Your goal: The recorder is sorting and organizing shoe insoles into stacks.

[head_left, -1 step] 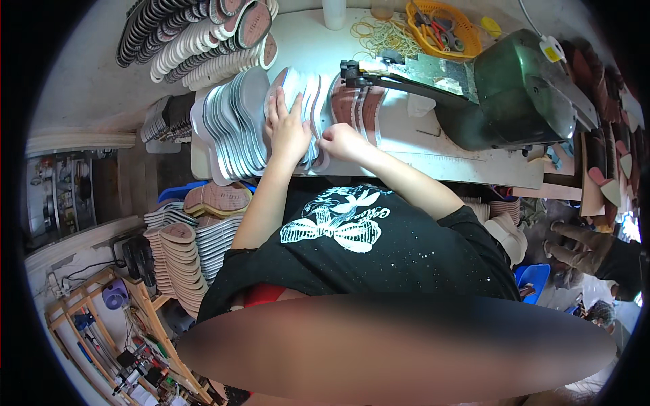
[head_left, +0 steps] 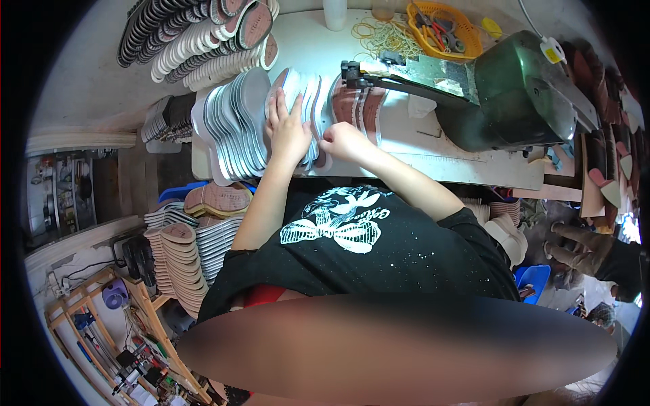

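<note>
My left hand [head_left: 290, 134] lies with its fingers apart on top of a fanned row of insoles [head_left: 292, 82], pale with brown edges showing. To its left stands a longer fanned row of grey-white insoles [head_left: 233, 122], overlapping one another. My right hand [head_left: 347, 141] is closed beside the right end of the row under my left hand. Its fingertips are curled in, and whatever they may pinch is hidden. Just beyond it, brown insoles with pale edges [head_left: 344, 108] lie on the white table [head_left: 399, 152], partly under the arm of a green machine [head_left: 501, 95].
A yellow basket of tools [head_left: 467, 34] stands at the back right, beside a heap of rubber bands [head_left: 386, 37]. More insoles [head_left: 203, 61] are stacked at the far left. Stacked insoles [head_left: 179, 250] stand below the table's left side. Another person [head_left: 589, 250] is at the right.
</note>
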A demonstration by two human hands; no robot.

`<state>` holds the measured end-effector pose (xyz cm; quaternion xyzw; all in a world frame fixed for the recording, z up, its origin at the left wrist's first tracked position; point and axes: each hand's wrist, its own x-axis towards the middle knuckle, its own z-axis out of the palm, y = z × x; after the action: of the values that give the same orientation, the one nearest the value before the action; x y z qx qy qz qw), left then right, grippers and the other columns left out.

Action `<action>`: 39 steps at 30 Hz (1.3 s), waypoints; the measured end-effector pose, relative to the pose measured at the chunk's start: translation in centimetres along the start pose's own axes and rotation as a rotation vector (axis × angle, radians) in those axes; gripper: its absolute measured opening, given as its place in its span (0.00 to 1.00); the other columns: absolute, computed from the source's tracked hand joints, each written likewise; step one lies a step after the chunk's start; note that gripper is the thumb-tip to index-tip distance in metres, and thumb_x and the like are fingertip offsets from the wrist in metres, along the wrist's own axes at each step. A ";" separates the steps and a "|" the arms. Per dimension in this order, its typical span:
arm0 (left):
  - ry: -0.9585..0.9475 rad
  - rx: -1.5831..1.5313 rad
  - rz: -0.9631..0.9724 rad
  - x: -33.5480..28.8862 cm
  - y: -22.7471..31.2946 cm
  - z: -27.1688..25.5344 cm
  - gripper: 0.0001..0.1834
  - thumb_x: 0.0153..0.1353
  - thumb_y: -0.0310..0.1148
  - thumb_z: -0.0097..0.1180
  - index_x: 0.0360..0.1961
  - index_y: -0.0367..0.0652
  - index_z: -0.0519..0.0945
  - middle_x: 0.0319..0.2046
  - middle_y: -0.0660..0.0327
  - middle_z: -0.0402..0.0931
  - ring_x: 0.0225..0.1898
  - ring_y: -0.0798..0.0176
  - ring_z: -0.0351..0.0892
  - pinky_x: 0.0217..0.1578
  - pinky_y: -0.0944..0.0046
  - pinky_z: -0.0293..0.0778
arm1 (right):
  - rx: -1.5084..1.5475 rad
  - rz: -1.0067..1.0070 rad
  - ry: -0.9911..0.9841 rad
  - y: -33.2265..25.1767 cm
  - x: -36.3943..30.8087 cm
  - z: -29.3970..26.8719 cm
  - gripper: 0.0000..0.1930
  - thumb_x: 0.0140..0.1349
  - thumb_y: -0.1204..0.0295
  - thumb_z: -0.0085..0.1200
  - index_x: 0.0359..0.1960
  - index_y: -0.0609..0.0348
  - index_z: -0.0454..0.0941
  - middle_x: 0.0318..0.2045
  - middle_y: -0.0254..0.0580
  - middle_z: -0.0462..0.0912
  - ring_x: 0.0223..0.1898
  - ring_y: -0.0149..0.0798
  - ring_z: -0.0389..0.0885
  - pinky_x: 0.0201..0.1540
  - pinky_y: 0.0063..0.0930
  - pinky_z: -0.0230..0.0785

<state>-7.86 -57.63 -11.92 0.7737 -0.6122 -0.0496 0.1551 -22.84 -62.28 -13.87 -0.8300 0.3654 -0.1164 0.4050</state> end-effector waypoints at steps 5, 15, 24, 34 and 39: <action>-0.032 -0.076 -0.037 -0.1 0.0 -0.7 0.30 0.54 0.32 0.56 0.61 0.50 0.68 0.69 0.49 0.41 0.69 0.41 0.40 0.61 0.37 0.48 | -0.186 -0.128 -0.115 -4.5 -3.4 -7.5 0.11 0.45 0.66 0.53 0.19 0.63 0.80 0.15 0.53 0.75 0.22 0.53 0.78 0.31 0.39 0.73; 0.189 -2.056 -0.124 0.3 3.7 -6.8 0.38 0.60 0.62 0.46 0.55 0.36 0.64 0.53 0.57 0.70 0.54 0.60 0.70 0.54 0.57 0.66 | 0.343 -0.264 0.137 -7.9 -9.8 -13.2 0.12 0.51 0.71 0.58 0.18 0.63 0.68 0.12 0.43 0.64 0.14 0.42 0.65 0.20 0.30 0.60; -0.159 -1.888 -0.105 0.3 9.1 -10.3 0.22 0.66 0.39 0.48 0.53 0.33 0.66 0.38 0.56 0.78 0.30 0.69 0.80 0.30 0.70 0.78 | 1.290 -0.255 -0.113 -5.1 -6.6 -10.7 0.12 0.64 0.70 0.51 0.45 0.65 0.71 0.33 0.38 0.79 0.29 0.28 0.78 0.34 0.21 0.71; -0.138 -1.720 0.027 1.3 8.9 -9.5 0.20 0.59 0.29 0.58 0.51 0.33 0.70 0.43 0.56 0.77 0.40 0.68 0.78 0.42 0.69 0.73 | 1.036 -0.115 0.008 -6.2 -5.1 -13.0 0.10 0.58 0.70 0.59 0.35 0.65 0.79 0.26 0.37 0.81 0.26 0.25 0.80 0.30 0.19 0.76; -0.238 -1.482 0.079 2.1 7.8 -10.5 0.23 0.55 0.30 0.63 0.49 0.33 0.71 0.41 0.58 0.78 0.42 0.68 0.77 0.46 0.68 0.72 | 0.886 -0.014 0.025 -6.6 -5.6 -14.2 0.09 0.59 0.72 0.58 0.36 0.66 0.78 0.27 0.37 0.82 0.26 0.23 0.79 0.30 0.16 0.74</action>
<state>-11.84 -59.35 0.61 0.4335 -0.4586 -0.5264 0.5698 -30.39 -64.00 0.88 -0.5772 0.2794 -0.2745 0.7165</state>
